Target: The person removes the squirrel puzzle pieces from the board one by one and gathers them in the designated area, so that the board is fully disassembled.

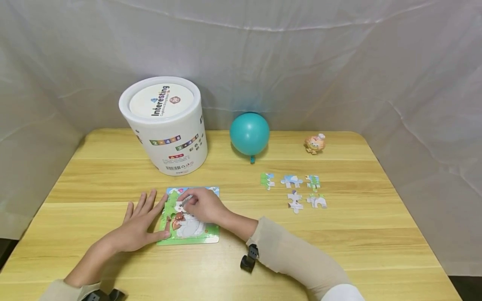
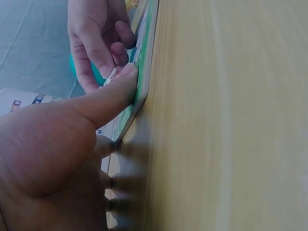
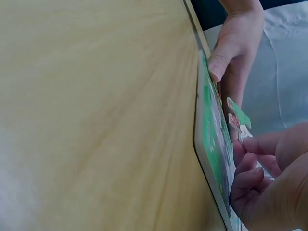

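A small jigsaw puzzle (image 1: 188, 230) with a green border and a white animal picture lies in its tray on the wooden table. My right hand (image 1: 206, 205) is over its upper part, pinching a puzzle piece (image 3: 239, 117) between thumb and fingers. In the right wrist view the piece is tilted, with green, pink and white parts. My left hand (image 1: 137, 230) lies at the tray's left side, fingers spread. Its thumb (image 2: 122, 86) rests on the tray's near-left edge, and the other fingertips reach past the left edge.
Several loose puzzle pieces (image 1: 295, 201) lie to the right on the table (image 1: 339, 246). A white bucket (image 1: 169, 142) with a lid stands behind the puzzle. Farther back are a teal balloon (image 1: 249, 133) and a small orange figurine (image 1: 314, 144). Grey cloth (image 1: 301, 62) hangs behind.
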Action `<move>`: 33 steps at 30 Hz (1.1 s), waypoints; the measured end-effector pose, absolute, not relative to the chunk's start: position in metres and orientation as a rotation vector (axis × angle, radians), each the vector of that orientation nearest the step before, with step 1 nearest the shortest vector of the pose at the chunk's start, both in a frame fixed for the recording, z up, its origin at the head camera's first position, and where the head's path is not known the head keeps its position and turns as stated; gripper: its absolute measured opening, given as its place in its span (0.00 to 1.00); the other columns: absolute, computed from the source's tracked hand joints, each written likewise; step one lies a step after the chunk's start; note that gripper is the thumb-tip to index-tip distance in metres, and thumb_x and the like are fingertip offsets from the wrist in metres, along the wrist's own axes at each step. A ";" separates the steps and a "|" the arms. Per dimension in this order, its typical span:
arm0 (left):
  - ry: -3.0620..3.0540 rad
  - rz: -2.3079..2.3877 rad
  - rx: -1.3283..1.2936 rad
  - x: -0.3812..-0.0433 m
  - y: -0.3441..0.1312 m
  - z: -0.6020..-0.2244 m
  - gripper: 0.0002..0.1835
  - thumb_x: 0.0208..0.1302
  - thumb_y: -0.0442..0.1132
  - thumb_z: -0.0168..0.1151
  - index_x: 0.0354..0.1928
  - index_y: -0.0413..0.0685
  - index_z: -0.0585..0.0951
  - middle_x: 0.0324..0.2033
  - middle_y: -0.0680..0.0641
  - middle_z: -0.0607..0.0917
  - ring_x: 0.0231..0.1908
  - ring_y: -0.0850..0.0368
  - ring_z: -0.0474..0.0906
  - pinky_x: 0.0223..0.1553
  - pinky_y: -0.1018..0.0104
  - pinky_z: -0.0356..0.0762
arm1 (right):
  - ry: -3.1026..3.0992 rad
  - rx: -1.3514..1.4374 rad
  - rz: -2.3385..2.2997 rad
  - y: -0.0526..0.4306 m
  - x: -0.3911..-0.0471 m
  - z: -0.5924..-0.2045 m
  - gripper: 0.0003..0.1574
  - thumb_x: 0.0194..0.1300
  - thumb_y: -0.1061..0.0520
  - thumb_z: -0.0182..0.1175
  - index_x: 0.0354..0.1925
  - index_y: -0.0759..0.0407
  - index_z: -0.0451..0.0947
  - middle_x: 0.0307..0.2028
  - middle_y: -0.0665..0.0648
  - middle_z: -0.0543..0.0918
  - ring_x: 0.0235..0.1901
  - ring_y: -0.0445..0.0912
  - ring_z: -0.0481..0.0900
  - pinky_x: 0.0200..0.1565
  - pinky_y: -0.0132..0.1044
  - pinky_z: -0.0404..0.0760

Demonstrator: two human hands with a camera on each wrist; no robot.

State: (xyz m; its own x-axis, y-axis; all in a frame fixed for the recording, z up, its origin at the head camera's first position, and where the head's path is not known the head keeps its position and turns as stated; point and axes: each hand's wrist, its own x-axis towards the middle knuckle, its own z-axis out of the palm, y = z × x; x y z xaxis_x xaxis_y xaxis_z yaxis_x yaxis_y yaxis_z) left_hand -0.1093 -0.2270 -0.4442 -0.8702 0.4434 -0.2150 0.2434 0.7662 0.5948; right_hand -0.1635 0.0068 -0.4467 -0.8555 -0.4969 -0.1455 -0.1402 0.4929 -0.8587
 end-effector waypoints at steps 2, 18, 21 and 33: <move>2.617 0.812 0.525 -0.109 -0.227 -0.443 0.55 0.65 0.59 0.67 0.82 0.47 0.46 0.77 0.27 0.34 0.75 0.25 0.24 0.66 0.25 0.17 | 2.337 -0.505 -1.352 0.009 -0.166 -0.447 0.11 0.69 0.62 0.64 0.48 0.52 0.87 0.29 0.45 0.84 0.24 0.37 0.76 0.29 0.29 0.76; 2.610 0.844 0.524 -0.108 -0.228 -0.444 0.56 0.64 0.59 0.68 0.82 0.47 0.46 0.78 0.27 0.34 0.75 0.26 0.23 0.66 0.27 0.14 | 2.244 -0.461 -1.334 0.106 -0.184 -0.431 0.16 0.70 0.65 0.62 0.52 0.53 0.85 0.33 0.53 0.86 0.26 0.46 0.76 0.26 0.32 0.73; 2.615 0.852 0.529 -0.109 -0.229 -0.446 0.56 0.64 0.58 0.68 0.82 0.47 0.46 0.77 0.27 0.34 0.75 0.26 0.22 0.65 0.27 0.14 | 2.265 -0.468 -1.325 0.131 -0.188 -0.429 0.16 0.70 0.65 0.62 0.54 0.55 0.84 0.36 0.54 0.87 0.27 0.49 0.77 0.25 0.32 0.72; 2.601 0.816 0.512 -0.109 -0.227 -0.444 0.57 0.65 0.60 0.67 0.82 0.48 0.44 0.78 0.28 0.33 0.75 0.26 0.22 0.66 0.27 0.15 | 2.360 -0.382 -1.247 0.220 -0.188 -0.427 0.14 0.72 0.61 0.62 0.54 0.58 0.83 0.36 0.58 0.87 0.26 0.46 0.72 0.26 0.34 0.69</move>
State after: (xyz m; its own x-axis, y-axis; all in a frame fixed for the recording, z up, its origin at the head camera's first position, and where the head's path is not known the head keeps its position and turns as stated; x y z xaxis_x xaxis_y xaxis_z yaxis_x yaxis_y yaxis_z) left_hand -0.1088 -0.2272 -0.4438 -0.8672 0.4406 -0.2320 0.2291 0.7666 0.5998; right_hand -0.1884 0.2198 -0.4267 -0.8644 -0.4351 -0.2521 -0.0369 0.5548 -0.8311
